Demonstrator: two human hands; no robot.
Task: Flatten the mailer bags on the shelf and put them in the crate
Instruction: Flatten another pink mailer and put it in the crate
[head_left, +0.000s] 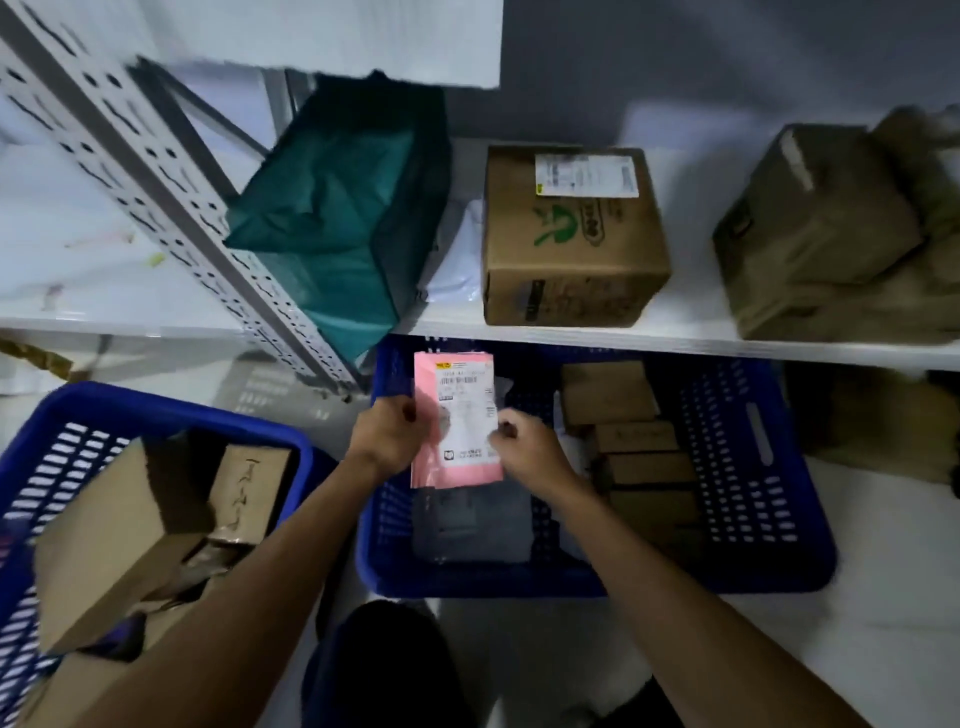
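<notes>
Hands both clamped on pink mailer bag (457, 470): left hand (389, 434) on left edge, right hand (524, 449) on right edge, above blue crate (753, 577).

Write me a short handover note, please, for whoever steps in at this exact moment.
Left hand: grips the pink mailer bag by its left edge.
Right hand: grips its right edge.
The bag is held over the blue crate under the shelf.
Done: a grey mailer already lies in the crate.
Left: put pink in; flatten the green mailer bag on the shelf.
</notes>
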